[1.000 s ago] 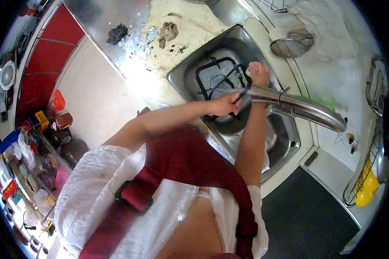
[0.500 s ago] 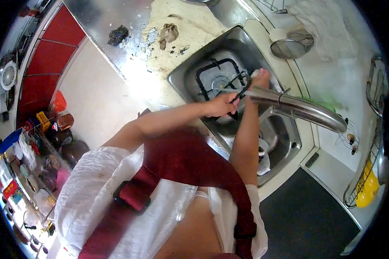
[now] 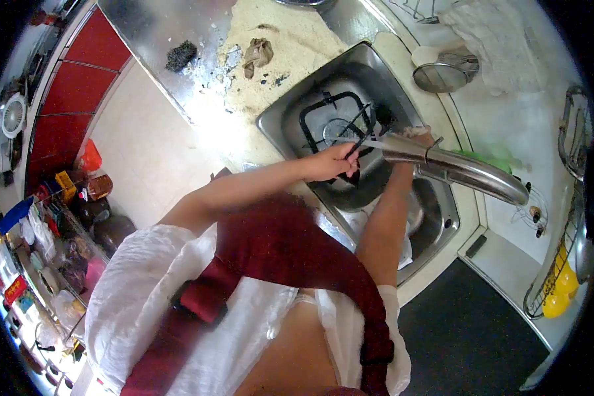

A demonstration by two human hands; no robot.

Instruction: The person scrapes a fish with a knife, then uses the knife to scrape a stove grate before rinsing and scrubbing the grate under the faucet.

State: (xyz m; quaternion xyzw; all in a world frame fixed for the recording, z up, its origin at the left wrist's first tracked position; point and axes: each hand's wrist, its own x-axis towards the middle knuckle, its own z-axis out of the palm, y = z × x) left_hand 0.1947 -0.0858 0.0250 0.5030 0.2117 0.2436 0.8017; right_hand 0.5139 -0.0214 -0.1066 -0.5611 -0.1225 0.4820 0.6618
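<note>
My left hand grips a black metal stove grate by its near edge, tilted up over the basin. Below it in the sink basin lies another square black grate. My right hand is beside the right wall of the basin, partly behind the steel faucet. Its fingers are curled, with something pale at the tips that I cannot make out. A thin stream of water runs from the faucet toward the held grate.
A second basin holds something white. A dark scouring pad and a crumpled brown cloth lie on the worn counter. A mesh strainer and a white cloth are at the upper right.
My right hand has moved right and toward me, from the held grate to behind the faucet. My left hand still holds the grate and has shifted slightly left.
</note>
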